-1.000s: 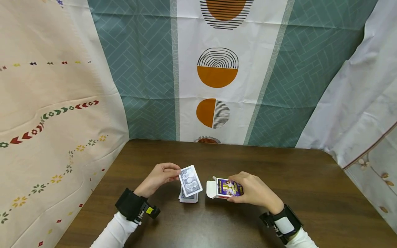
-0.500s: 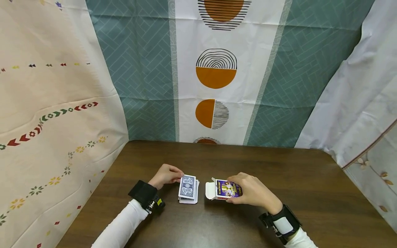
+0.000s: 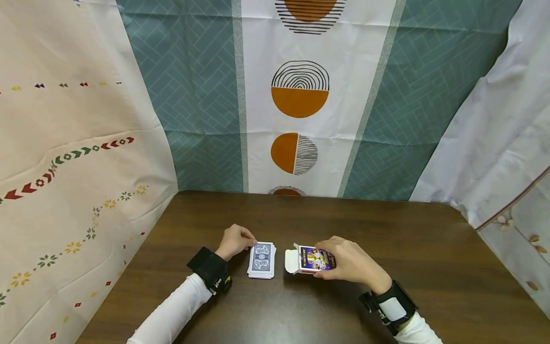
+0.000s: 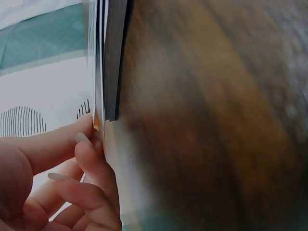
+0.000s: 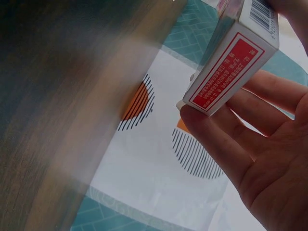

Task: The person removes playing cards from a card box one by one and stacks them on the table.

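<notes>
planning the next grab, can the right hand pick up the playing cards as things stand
Probably not: the right hand holds the purple card box, whose open flap lies between that hand and the playing cards.

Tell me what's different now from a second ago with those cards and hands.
The left hand moved rightward, closer to the pile. The card it held askew above has come down and turned roughly in line with the pile; its corner is still pinched. The right hand still grips the open card box in the same place.
</notes>
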A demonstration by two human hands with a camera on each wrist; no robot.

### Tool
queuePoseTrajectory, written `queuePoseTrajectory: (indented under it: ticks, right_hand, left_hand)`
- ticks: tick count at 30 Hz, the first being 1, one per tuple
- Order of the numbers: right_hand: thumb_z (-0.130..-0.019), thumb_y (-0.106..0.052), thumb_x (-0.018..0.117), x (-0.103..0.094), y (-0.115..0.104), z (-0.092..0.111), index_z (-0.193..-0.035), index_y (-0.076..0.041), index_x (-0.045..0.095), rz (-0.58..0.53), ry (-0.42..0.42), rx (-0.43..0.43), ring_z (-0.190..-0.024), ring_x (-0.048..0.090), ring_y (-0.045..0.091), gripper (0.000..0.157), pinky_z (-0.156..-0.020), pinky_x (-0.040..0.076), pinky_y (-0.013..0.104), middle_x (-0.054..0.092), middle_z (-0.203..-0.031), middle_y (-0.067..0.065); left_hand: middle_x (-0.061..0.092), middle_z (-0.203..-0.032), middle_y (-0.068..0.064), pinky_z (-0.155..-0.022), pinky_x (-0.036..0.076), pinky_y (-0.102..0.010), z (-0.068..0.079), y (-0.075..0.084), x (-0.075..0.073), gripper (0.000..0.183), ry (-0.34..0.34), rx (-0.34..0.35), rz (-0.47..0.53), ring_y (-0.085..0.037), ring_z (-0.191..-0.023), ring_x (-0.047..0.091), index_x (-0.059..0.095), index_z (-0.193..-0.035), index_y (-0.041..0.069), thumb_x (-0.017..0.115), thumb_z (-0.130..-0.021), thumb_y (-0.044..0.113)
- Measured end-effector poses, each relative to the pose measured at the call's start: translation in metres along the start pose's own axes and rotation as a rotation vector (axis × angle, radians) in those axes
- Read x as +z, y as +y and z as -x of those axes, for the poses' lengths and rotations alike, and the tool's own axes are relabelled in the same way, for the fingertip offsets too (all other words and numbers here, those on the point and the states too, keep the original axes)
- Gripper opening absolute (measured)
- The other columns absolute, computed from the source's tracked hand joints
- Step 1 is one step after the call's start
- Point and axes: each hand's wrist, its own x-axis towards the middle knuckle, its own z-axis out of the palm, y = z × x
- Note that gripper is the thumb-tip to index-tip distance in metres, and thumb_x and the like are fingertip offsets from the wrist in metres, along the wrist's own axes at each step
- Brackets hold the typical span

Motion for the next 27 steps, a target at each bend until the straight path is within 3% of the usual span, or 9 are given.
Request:
queuePoseTrajectory:
  ticks: [19,23,27]
  right_hand:
    - [-0.072,-0.051,0.079,-0.002,0.001,0.000,-0.113,-0.012,0.068,0.002,-0.001,0.008,-0.086,0.057,0.005,0.058,-0.069,0.048,0.023,0.069,-0.102,-0.002]
    - [-0.072,-0.051,0.079,-0.002,0.001,0.001,-0.112,-0.012,0.068,0.000,0.004,0.013,-0.086,0.056,0.005,0.058,-0.068,0.048,0.023,0.068,-0.101,-0.002]
    - [-0.072,-0.052,0.079,-0.001,0.000,0.003,-0.113,-0.012,0.068,-0.005,0.004,0.010,-0.086,0.056,0.005,0.057,-0.069,0.048,0.023,0.068,-0.101,-0.002]
  left_hand:
    - [0.070,-0.078,-0.007,-0.055,0.051,-0.025,-0.002,-0.001,0.001,0.004,-0.001,-0.062,0.025,-0.012,-0.059,0.060,0.076,-0.078,0.002,0.078,-0.077,0.005]
    - [0.070,-0.075,-0.006,-0.054,0.049,-0.024,0.002,0.001,0.000,0.005,0.016,-0.030,0.010,-0.011,-0.059,0.059,0.075,-0.079,0.000,0.078,-0.078,0.004]
    - [0.064,-0.070,-0.005,-0.054,0.042,-0.023,0.014,0.018,0.000,0.009,0.020,0.065,-0.006,-0.012,-0.060,0.053,0.071,-0.080,0.000,0.075,-0.082,0.008]
